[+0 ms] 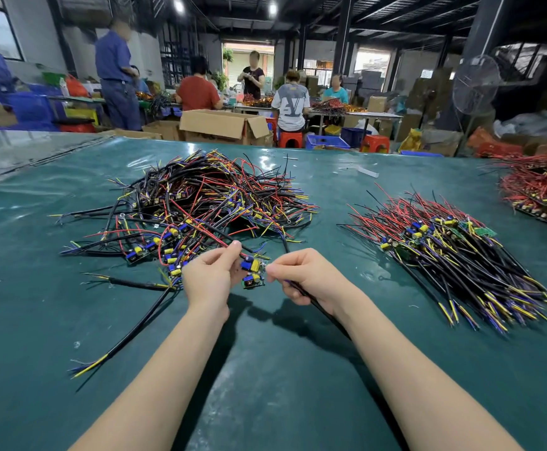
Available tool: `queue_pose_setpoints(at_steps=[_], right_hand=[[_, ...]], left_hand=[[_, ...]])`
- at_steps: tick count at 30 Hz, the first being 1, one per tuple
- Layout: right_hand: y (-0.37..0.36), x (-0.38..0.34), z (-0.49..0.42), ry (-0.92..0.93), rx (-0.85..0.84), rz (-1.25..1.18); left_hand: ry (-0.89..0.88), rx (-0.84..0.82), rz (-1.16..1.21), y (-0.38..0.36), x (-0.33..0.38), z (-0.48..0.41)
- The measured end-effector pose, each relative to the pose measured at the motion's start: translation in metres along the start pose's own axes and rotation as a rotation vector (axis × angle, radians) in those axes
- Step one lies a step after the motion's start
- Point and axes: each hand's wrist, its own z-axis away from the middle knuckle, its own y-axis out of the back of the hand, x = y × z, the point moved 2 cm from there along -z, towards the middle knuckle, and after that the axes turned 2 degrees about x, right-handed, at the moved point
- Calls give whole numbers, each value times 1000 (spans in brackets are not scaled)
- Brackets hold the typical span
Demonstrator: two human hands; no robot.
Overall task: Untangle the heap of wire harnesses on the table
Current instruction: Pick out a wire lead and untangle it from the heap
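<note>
A tangled heap of wire harnesses point(200, 203), black, red, yellow and blue wires with small circuit boards, lies on the green table point(265, 369) ahead and to the left. My left hand point(212, 271) pinches the red wires of one harness close to its small circuit boards point(252, 273), which hang between my hands. My right hand point(301, 275) grips that harness's black cable point(324, 312), which runs back toward my right forearm. Both hands hover just in front of the heap's near edge.
A sorted pile of harnesses point(454, 252) lies lined up to the right. Another red-wired pile point(545, 187) sits at the far right edge. One loose black cable point(126, 346) trails toward me on the left. Several people work at tables beyond a cardboard box point(223, 125).
</note>
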Motion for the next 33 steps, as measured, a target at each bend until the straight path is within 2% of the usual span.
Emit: queue_pose_setpoints(at_steps=[3,9,12,17,20,24,28,30,33], right_hand=[[3,-2,1,1,2,-37],[3,-3,3,-5,-92,-79],[6,-2,3,-20,-101,-97],[16,4,4,-57,-52,-151],[17,5,5,-67,-56,-162],[16,6,4,-65,-54,-224],[17,7,4,-57,-28,-333],[20,7,3,-48,22,-450],[27,7,3,-37,81,-536]], left_hand=[[-148,83,-32,7,8,-6],[-190,262,88,25,21,-25],[-115,265,181,26,23,-26],[157,157,351,28,30,-32],[194,168,367,28,30,-30],[101,237,370,24,29,-25],[-147,309,224,26,34,-22],[-115,246,192,26,33,-23],[56,-73,57,9,21,-10]])
